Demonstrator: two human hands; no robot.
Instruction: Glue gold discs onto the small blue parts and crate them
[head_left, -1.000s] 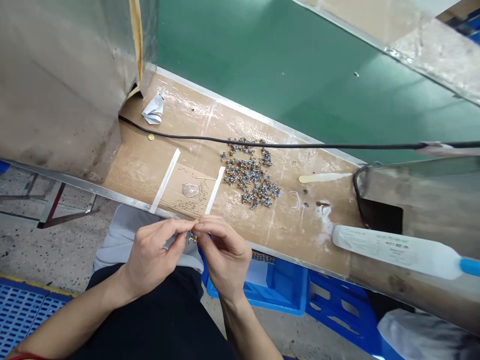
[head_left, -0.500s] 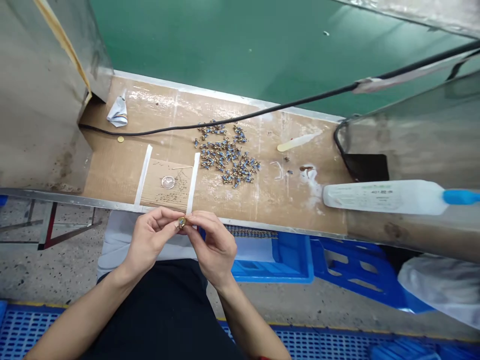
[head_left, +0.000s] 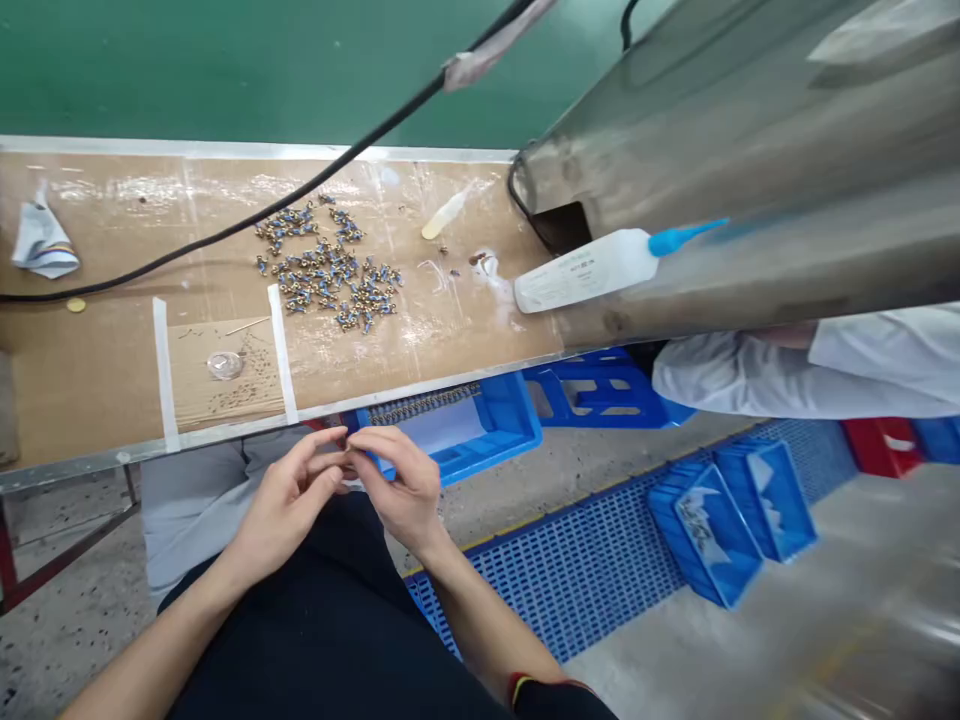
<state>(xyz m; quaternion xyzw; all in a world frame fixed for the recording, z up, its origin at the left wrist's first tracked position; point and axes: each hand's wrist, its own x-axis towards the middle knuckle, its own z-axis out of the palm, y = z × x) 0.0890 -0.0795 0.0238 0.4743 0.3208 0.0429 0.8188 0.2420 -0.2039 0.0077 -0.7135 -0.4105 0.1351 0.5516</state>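
My left hand (head_left: 289,497) and my right hand (head_left: 397,480) meet fingertip to fingertip over my lap, just below the bench edge. Both pinch a tiny part between them; it is hidden by the fingers now. On the cardboard-covered bench (head_left: 90,370) lies a heap of several small blue-and-brass parts (head_left: 326,270). A small clear disc (head_left: 224,365) sits between two white tape strips (head_left: 282,355) near my hands.
A black cable (head_left: 225,232) crosses the bench. A white glue bottle (head_left: 592,272) with a blue tip lies by a grey metal housing (head_left: 750,150). Blue crates (head_left: 480,430) stand under the bench, more at right. Another person's white sleeve (head_left: 787,375) shows right. Crumpled paper (head_left: 41,243) lies far left.
The view has swung right and turned, so the bench slid left and blue crates and floor came in. My hands stay together, pinching; the small brass part seen between the fingertips is now covered.
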